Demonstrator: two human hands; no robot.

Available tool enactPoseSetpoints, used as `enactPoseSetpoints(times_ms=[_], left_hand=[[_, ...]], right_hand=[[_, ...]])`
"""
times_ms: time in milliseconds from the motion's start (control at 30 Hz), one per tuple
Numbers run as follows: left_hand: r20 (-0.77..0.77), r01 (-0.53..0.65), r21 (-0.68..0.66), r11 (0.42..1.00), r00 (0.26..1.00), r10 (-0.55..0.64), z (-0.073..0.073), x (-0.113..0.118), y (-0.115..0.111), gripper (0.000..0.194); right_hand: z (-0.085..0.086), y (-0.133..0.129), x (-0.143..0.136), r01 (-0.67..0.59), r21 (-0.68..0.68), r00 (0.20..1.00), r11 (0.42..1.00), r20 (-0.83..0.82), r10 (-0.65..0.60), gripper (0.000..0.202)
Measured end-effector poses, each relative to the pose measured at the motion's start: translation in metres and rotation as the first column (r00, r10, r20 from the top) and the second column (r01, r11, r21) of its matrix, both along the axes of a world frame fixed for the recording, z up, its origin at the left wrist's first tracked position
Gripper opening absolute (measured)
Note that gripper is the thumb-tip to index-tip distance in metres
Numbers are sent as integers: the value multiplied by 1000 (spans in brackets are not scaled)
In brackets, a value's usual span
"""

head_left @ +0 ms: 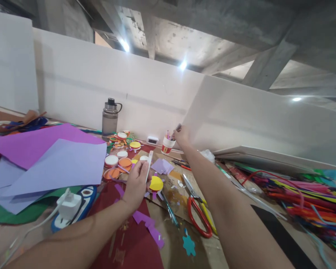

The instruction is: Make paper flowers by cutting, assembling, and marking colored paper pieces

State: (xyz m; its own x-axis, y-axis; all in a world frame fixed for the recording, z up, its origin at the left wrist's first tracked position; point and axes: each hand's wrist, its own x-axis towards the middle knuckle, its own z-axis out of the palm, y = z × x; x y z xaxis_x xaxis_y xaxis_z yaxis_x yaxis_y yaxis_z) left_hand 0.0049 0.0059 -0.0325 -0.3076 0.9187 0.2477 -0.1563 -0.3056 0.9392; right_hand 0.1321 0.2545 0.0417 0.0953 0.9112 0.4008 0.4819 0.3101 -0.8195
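My left hand [136,184] is closed around a narrow white strip [149,164], which points up and away; I cannot tell whether it is a ruler or stiff paper. Just beside it lies a yellow paper disc [156,183] with purple tabs. My right hand [182,135] reaches far forward to a red and white paper cup [167,145]. Its fingers pinch a slim pen-like stick [173,136] at the cup's mouth. Purple sticks [168,133] stand in the cup. Lilac paper squares [162,166] lie between the hands.
Scissors with red [198,218] and yellow handles lie by my right forearm. Orange and white round lids [111,160], a grey bottle [109,117] and large purple sheets [58,168] are at left. Pipe cleaners [310,198] pile up at right. A white board [151,93] stands behind.
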Motion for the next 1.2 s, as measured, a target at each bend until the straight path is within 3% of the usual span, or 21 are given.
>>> enactPoseSetpoints(times_ms=[133, 233, 367, 433, 500, 533, 567, 667, 733, 867, 933, 1000, 1067, 1133, 1200], left_hand=[[47, 11, 36, 999, 999, -13, -1, 1, 1, 34], [107, 35, 75, 997, 993, -42, 0, 0, 2, 27], [128, 60, 91, 994, 989, -71, 1, 0, 3, 26], [122, 77, 107, 991, 988, -89, 0, 0, 3, 26], [118, 110, 119, 987, 985, -125, 1, 1, 2, 27], [113, 140, 121, 983, 982, -154, 1, 2, 1, 27], [106, 196, 107, 975, 973, -207, 2, 3, 0, 27], [52, 363, 76, 929, 929, -367, 8, 9, -6, 28], [-7, 401, 56, 914, 916, -401, 13, 15, -9, 28], [-209, 323, 45, 945, 928, -308, 19, 26, -11, 26], [-357, 227, 107, 968, 917, -176, 17, 26, -10, 23], [-510, 152, 180, 972, 859, -40, 14, 21, -8, 16], [-566, 162, 192, 968, 824, -26, 10, 14, -6, 15], [-472, 231, 173, 957, 873, -125, 9, 9, -4, 19], [-353, 295, 141, 945, 907, -230, 10, 6, -3, 22]], right_hand=[[0, -6, -7, 21, -26, 998, 999, 53, -20, 36], [6, -27, -10, 4, 30, 998, 1000, 62, -5, 50], [9, -84, -16, -192, 19, 979, 981, 76, 190, 29], [6, -121, -17, -357, -28, 931, 934, 74, 358, 28], [1, -157, -14, -620, -75, 784, 781, -56, 618, 33], [-1, -173, -11, -670, -91, 742, 736, -90, 664, 31], [-3, -185, -7, -675, -86, 737, 733, -128, 664, 27], [-12, -208, 7, -610, -20, 765, 792, -274, 583, 23], [-20, -214, 13, -562, 28, 753, 826, -397, 526, 24], [-28, -218, 20, -457, 93, 700, 885, -576, 422, 27], [-22, -214, 30, -409, 101, 702, 907, -600, 384, 28], [-14, -205, 47, -242, 140, 714, 960, -644, 274, 29], [-11, -196, 67, -96, 158, 825, 983, -540, 167, 24], [-18, -189, 81, -148, 13, 985, 989, -83, 149, 26], [-36, -186, 86, -206, -98, 973, 974, 86, 214, 21]])
